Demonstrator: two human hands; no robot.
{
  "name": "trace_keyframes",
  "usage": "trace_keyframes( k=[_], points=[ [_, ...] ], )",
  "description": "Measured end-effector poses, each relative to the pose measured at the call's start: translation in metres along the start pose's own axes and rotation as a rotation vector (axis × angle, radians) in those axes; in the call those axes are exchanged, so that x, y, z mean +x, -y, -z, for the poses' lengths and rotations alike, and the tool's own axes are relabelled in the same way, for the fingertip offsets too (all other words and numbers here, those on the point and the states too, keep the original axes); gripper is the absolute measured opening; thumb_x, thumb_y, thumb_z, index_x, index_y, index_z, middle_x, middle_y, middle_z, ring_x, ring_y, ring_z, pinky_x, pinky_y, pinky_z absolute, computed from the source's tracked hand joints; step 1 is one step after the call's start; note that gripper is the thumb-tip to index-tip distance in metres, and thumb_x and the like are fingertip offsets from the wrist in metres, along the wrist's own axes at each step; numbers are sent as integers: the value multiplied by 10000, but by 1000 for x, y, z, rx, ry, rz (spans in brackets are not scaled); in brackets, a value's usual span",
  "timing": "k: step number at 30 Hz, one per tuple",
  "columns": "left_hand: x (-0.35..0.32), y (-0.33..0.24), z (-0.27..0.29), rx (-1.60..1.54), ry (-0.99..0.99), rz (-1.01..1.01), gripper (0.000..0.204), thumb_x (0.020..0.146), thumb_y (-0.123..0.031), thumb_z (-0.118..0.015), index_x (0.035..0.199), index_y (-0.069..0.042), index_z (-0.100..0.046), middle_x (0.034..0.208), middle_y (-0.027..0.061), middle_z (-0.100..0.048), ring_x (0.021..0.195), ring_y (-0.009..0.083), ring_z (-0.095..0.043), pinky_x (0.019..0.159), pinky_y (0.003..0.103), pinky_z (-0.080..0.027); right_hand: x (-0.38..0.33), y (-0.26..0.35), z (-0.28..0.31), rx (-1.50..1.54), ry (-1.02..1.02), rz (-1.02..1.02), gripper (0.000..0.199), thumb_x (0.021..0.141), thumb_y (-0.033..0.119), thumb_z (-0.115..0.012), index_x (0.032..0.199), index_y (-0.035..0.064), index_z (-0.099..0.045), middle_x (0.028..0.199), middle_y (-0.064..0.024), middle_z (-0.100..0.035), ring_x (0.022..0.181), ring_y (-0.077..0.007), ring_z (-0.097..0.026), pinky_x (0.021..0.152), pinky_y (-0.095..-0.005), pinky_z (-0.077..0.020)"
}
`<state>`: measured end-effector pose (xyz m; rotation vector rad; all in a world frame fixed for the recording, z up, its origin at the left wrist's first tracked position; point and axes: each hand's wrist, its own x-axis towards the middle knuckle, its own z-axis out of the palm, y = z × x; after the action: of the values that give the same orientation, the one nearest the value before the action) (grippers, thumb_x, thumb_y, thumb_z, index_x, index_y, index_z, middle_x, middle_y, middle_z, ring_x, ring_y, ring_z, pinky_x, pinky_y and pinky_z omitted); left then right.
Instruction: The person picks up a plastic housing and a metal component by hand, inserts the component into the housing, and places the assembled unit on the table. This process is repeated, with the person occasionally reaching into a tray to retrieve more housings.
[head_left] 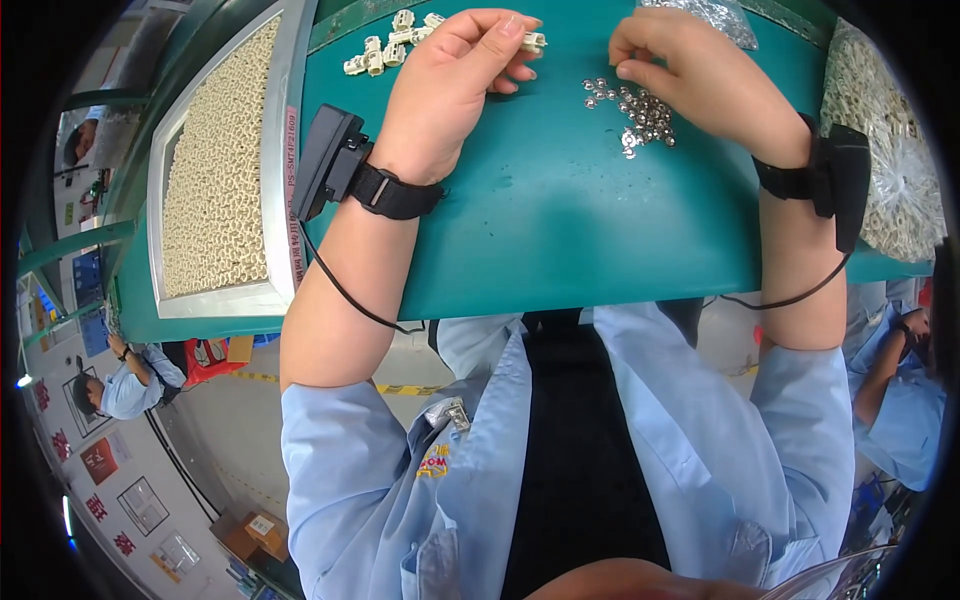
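Note:
My left hand (462, 88) is closed at the far middle of the green table. Between its thumb and fingers is a small cream plastic connector housing (536, 41), its end showing past the fingertips. More cream housings (398, 40) lie loosely grouped just left of that hand. My right hand (682, 70) hovers by a small heap of shiny metal pieces (648, 118), fingers curled and thumb drawn in against them. Whatever may be in its fingertips is hidden. Both wrists wear black straps with a dark box and a cable.
A metal-framed tray (282, 230) packed with cream parts stands on the left of the green table (540, 240). Clear plastic bags lie at the right, one large bag (880, 150) and one smaller bag (715, 18) at the back. Other people sit beyond both sides.

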<state>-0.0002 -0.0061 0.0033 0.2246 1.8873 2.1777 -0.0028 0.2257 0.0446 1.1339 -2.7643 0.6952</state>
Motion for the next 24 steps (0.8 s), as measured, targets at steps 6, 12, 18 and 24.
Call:
trace_keyframes(
  k=[6,12,18,24],
  points=[
    [3,-3,-6,34,38,-22,179,964,-204,-547,1031,-50,-606,862,-6,-615,735,67,-550,686,189,-437,-21,-10,21,109,213,-237,117,788,72,-649,817,16,-551,716,-87,-543,688,-220,-554,616,-333,-438],
    [0,-1,-2,81,12,-23,180,962,-207,-551,1025,-49,-610,859,-7,-616,738,68,-552,689,189,-438,-18,0,3,68,274,-245,181,770,52,-695,826,16,-527,659,-35,-515,632,-119,-529,559,-282,-414],
    [2,0,-4,92,26,-30,180,956,-210,-561,1022,-51,-615,856,-7,-617,739,68,-554,694,193,-442,-8,-1,-13,244,217,-264,141,799,51,-658,838,12,-528,621,-53,-529,564,-130,-524,533,-279,-419],
    [2,1,-3,98,35,-36,180,954,-214,-567,1018,-52,-614,850,-10,-615,739,67,-555,696,194,-443,2,16,3,159,295,-341,117,800,115,-615,825,1,-609,745,-153,-620,704,-297,-605,626,-364,-470]
  ],
)
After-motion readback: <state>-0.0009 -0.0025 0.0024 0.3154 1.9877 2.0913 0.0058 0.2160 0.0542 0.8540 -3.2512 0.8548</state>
